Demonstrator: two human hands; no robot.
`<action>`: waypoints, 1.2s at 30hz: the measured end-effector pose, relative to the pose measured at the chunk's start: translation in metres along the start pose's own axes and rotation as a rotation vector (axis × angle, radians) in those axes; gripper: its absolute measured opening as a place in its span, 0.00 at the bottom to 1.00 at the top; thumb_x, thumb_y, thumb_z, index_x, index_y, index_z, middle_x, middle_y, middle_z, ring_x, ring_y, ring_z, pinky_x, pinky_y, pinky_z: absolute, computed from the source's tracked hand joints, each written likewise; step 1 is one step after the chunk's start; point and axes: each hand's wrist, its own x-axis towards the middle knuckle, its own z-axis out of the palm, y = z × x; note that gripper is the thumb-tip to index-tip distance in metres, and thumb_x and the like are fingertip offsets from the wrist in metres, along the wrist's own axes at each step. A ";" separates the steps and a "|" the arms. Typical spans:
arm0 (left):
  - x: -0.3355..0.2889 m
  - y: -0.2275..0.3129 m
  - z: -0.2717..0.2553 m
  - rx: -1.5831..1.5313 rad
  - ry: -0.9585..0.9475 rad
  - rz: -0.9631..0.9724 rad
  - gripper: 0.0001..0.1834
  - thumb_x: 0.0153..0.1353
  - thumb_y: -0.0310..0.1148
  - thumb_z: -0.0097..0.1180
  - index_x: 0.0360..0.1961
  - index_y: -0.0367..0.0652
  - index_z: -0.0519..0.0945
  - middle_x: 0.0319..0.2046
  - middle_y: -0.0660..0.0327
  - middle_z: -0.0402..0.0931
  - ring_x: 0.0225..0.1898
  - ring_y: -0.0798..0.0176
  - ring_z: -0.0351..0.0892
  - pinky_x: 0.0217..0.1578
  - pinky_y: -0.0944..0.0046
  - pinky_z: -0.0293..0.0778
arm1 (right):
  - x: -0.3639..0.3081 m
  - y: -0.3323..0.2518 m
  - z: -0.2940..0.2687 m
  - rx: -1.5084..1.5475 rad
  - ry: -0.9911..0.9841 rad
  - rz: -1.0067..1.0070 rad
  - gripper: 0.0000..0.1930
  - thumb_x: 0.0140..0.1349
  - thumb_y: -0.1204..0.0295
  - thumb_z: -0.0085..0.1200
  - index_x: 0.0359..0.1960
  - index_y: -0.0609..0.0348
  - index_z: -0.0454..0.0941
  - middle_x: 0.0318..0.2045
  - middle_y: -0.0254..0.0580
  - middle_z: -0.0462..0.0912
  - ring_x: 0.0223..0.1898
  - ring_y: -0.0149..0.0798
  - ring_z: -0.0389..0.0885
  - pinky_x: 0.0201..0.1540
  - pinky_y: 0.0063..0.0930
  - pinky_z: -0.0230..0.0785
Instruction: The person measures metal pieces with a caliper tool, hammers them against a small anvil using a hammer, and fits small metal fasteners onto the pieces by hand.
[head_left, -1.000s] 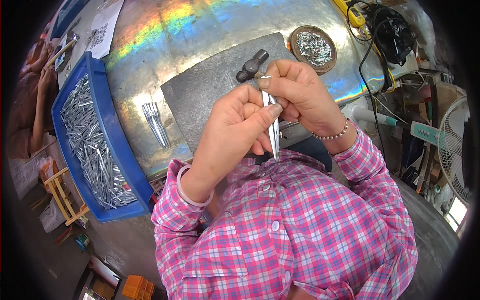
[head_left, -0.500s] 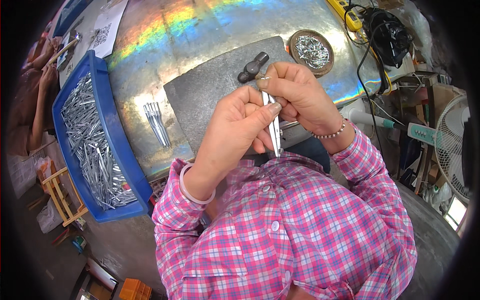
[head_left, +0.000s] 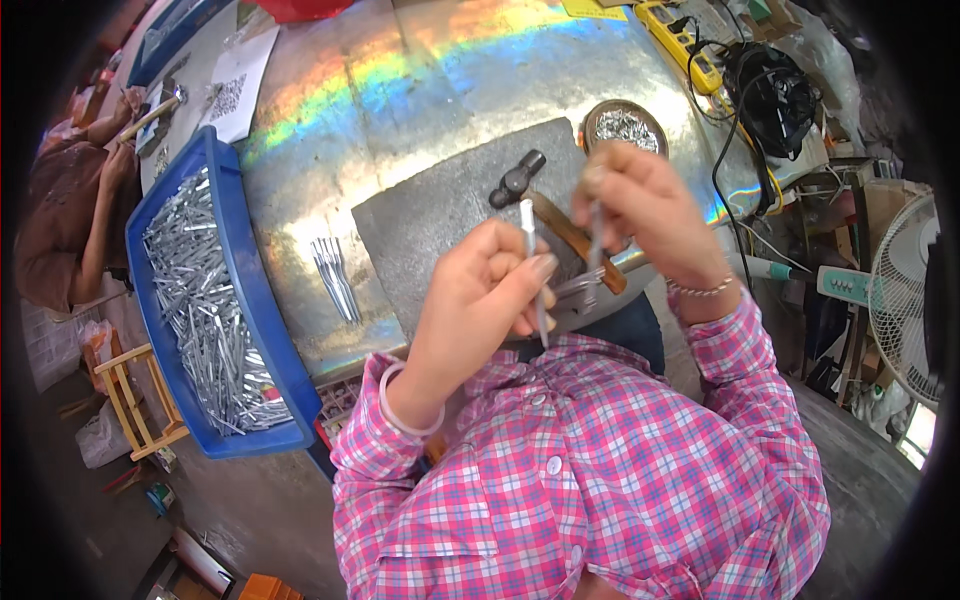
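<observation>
Viewing from my remote station, I list positions from left to right. At far left, a co-worker in a brown top sits beside the table. Next, a blue tray contains a heap of slender metal pieces. To its right, a small group of matching metal strips lies side by side on the metal tabletop.

A dark flat slab occupies the table centre. Over its near part I find the left hand: thumb and fingers closed, clamping a silver piece that stands nearly upright, its upper end projecting above the grip. A hammer rests on the slab, its wooden handle slanting toward the near edge between both hands.

The right hand is raised and motion-blurred, apart from the left; thumb and fingertips are pinched on a thin grey strip pointing downward. I cannot resolve the strip's detail. Just beyond this hand, a round brown dish holds small shiny parts. At far right stands a fan.
</observation>
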 end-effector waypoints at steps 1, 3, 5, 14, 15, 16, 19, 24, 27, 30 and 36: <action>-0.006 0.000 -0.005 -0.017 0.061 0.038 0.07 0.64 0.30 0.53 0.38 0.37 0.71 0.22 0.63 0.77 0.21 0.75 0.76 0.20 0.77 0.69 | 0.001 -0.009 -0.018 -0.067 0.014 -0.024 0.10 0.65 0.65 0.51 0.29 0.57 0.72 0.18 0.27 0.74 0.13 0.18 0.66 0.14 0.12 0.55; -0.022 -0.006 -0.021 -0.027 0.181 0.126 0.09 0.65 0.29 0.52 0.43 0.36 0.72 0.25 0.61 0.78 0.23 0.72 0.77 0.23 0.77 0.70 | 0.006 -0.017 -0.055 -0.230 0.051 -0.071 0.10 0.66 0.65 0.50 0.29 0.56 0.73 0.18 0.27 0.75 0.15 0.18 0.67 0.16 0.12 0.57; -0.040 -0.011 -0.036 -0.038 0.316 0.190 0.09 0.65 0.29 0.52 0.44 0.35 0.72 0.25 0.62 0.78 0.23 0.72 0.77 0.23 0.77 0.70 | 0.019 -0.017 -0.092 -0.468 0.172 -0.105 0.11 0.65 0.65 0.50 0.28 0.58 0.72 0.18 0.28 0.74 0.17 0.19 0.67 0.18 0.13 0.58; -0.073 -0.036 -0.105 0.282 0.862 0.315 0.11 0.64 0.30 0.54 0.44 0.33 0.77 0.27 0.64 0.76 0.25 0.73 0.75 0.25 0.77 0.66 | 0.080 0.050 -0.197 -0.999 0.376 -0.162 0.11 0.59 0.68 0.54 0.26 0.64 0.72 0.17 0.38 0.73 0.20 0.29 0.71 0.25 0.26 0.63; -0.072 -0.037 -0.109 0.330 0.899 0.312 0.11 0.63 0.29 0.54 0.44 0.33 0.77 0.26 0.64 0.75 0.25 0.74 0.74 0.25 0.77 0.65 | 0.083 0.055 -0.197 -1.053 0.379 -0.223 0.11 0.59 0.68 0.55 0.26 0.64 0.72 0.18 0.38 0.74 0.21 0.29 0.71 0.25 0.26 0.63; -0.070 -0.039 -0.114 0.378 0.932 0.308 0.11 0.63 0.28 0.54 0.44 0.32 0.77 0.26 0.65 0.75 0.25 0.74 0.73 0.25 0.77 0.65 | 0.085 0.059 -0.199 -1.045 0.365 -0.222 0.11 0.59 0.68 0.55 0.26 0.64 0.72 0.18 0.38 0.74 0.21 0.29 0.71 0.25 0.26 0.63; -0.062 -0.048 -0.136 0.523 1.017 0.288 0.11 0.62 0.27 0.55 0.42 0.31 0.78 0.23 0.65 0.75 0.23 0.75 0.72 0.24 0.75 0.66 | 0.089 0.059 -0.200 -1.069 0.393 -0.151 0.10 0.57 0.69 0.57 0.30 0.64 0.73 0.22 0.40 0.77 0.23 0.31 0.74 0.28 0.27 0.67; -0.050 -0.058 -0.162 0.832 1.131 0.183 0.10 0.58 0.28 0.58 0.40 0.33 0.79 0.20 0.64 0.76 0.21 0.75 0.72 0.23 0.74 0.68 | 0.058 0.044 -0.167 -1.088 0.482 -0.403 0.11 0.58 0.71 0.56 0.39 0.63 0.75 0.30 0.39 0.79 0.24 0.29 0.73 0.29 0.24 0.67; -0.047 -0.062 -0.169 0.851 1.160 0.171 0.10 0.57 0.28 0.59 0.38 0.34 0.80 0.19 0.63 0.76 0.21 0.74 0.72 0.23 0.72 0.68 | 0.027 0.028 -0.116 -0.866 0.393 -0.228 0.09 0.59 0.74 0.55 0.39 0.64 0.74 0.29 0.37 0.78 0.25 0.27 0.71 0.30 0.21 0.65; -0.044 -0.061 -0.169 0.873 1.188 0.175 0.09 0.57 0.29 0.59 0.36 0.34 0.80 0.19 0.63 0.76 0.21 0.74 0.72 0.23 0.71 0.68 | 0.006 0.025 -0.082 -0.797 0.242 -0.252 0.07 0.59 0.75 0.55 0.38 0.64 0.74 0.27 0.35 0.76 0.24 0.24 0.69 0.28 0.20 0.63; -0.039 -0.052 -0.154 1.086 1.183 0.134 0.07 0.56 0.29 0.59 0.32 0.36 0.78 0.23 0.51 0.78 0.24 0.51 0.78 0.28 0.58 0.71 | -0.012 0.025 -0.023 -0.761 0.007 -0.325 0.07 0.57 0.77 0.56 0.36 0.63 0.73 0.26 0.38 0.74 0.21 0.29 0.70 0.25 0.23 0.62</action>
